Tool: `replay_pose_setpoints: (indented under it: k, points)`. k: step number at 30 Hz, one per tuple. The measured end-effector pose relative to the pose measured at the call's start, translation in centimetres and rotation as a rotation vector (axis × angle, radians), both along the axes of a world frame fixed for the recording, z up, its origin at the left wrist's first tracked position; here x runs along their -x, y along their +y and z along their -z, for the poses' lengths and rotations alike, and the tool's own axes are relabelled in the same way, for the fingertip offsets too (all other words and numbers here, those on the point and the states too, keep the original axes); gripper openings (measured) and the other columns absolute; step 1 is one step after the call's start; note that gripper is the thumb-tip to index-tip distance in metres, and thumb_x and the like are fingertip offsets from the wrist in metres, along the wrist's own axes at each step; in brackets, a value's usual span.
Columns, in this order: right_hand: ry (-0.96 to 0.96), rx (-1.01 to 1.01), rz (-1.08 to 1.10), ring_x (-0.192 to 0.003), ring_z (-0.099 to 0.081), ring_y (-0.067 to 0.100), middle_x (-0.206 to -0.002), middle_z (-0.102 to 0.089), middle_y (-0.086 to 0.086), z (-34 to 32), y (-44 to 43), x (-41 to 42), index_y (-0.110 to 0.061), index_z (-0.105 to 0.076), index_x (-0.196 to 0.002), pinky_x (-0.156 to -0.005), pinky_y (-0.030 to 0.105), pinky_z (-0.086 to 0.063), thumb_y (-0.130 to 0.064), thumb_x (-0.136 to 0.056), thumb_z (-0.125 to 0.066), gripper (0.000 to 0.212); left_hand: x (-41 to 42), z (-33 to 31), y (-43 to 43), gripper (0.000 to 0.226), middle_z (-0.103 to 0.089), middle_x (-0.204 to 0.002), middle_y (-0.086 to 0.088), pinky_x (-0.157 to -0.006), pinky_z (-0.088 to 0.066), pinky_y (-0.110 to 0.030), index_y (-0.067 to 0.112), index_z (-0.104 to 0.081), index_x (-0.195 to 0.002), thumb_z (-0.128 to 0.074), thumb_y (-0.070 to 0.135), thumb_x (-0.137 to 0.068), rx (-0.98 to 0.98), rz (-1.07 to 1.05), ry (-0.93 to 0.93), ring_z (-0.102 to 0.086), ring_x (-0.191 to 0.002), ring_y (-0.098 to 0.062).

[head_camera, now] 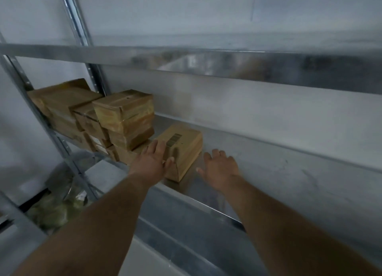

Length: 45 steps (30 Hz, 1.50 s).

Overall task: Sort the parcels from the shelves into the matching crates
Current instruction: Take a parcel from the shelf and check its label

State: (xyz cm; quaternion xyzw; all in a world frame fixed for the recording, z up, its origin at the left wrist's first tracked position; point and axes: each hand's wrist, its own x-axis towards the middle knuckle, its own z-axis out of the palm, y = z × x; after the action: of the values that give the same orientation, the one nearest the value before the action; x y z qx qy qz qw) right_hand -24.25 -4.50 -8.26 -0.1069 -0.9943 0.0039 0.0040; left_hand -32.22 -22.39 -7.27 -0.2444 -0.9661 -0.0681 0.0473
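While on shelf (268, 162), parcel (184, 149) btwn splayed fingers (154, 147); L hand (152, 162) touching, R hand (220, 168) beside.

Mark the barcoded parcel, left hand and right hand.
barcoded parcel (187, 144), head view, top face right of the barcode.
left hand (152, 160), head view, back of the hand.
right hand (222, 168), head view, back of the hand.

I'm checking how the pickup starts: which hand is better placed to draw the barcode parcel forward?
Left, probably. The left hand rests on the barcode parcel, fingers flat across its top. The right hand is spread over the shelf beside the parcel, apart from it, so it must close in first.
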Motion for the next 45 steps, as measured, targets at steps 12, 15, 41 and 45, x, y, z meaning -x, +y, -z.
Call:
replay_pose_setpoints:
  k: [12, 15, 41, 45]
  points:
    - [-0.018, 0.376, 0.245, -0.128, -0.043, 0.033, -0.138, -0.044, 0.019, -1.0, -3.2, 5.8, -0.006, -0.035, -0.140, -0.102, 0.039, -0.036, -0.054, -0.097, -0.038, 0.064, 8.6, -0.5, 0.4, 0.062, -0.023, -0.155, -0.015, -0.107, -0.032, -0.045, 0.022, -0.009, -0.152, -0.035, 0.044, -0.100, -0.012, 0.044, -0.278, -0.027, -0.139, -0.034]
    - [-0.020, 0.507, 0.337, -0.124, -0.049, 0.033, -0.136, -0.049, 0.017, -0.4, -4.4, 6.6, -0.008, -0.037, -0.140, -0.100, 0.038, -0.040, -0.053, -0.096, -0.042, 0.064, 10.2, 0.2, 0.5, 0.055, -0.041, -0.143, -0.018, -0.102, -0.039, -0.042, 0.020, -0.019, -0.148, -0.037, 0.040, -0.099, -0.005, 0.076, -0.259, -0.040, -0.129, -0.036]
    - [0.766, 1.285, 0.963, -0.088, -0.060, 0.018, -0.095, -0.063, 0.000, -6.2, -2.8, -7.8, -0.019, -0.058, -0.097, -0.079, 0.043, -0.049, -0.073, -0.090, -0.025, 0.064, 0.4, -4.0, 6.8, 0.061, -0.055, -0.113, -0.001, -0.087, -0.049, -0.048, 0.035, -0.029, -0.137, -0.031, 0.071, -0.088, -0.797, 0.396, -1.097, -0.055, -0.104, -0.024]
    - [0.742, 1.209, 1.088, -0.098, -0.062, 0.024, -0.104, -0.067, 0.006, -6.7, -2.0, -12.7, -0.016, -0.061, -0.105, -0.082, 0.044, -0.050, -0.081, -0.084, -0.021, 0.079, -3.6, -4.6, 8.8, 0.061, -0.061, -0.106, 0.001, -0.079, -0.051, -0.042, 0.035, -0.040, -0.123, -0.022, 0.079, -0.084, -0.734, 0.419, -1.122, -0.058, -0.101, -0.022]
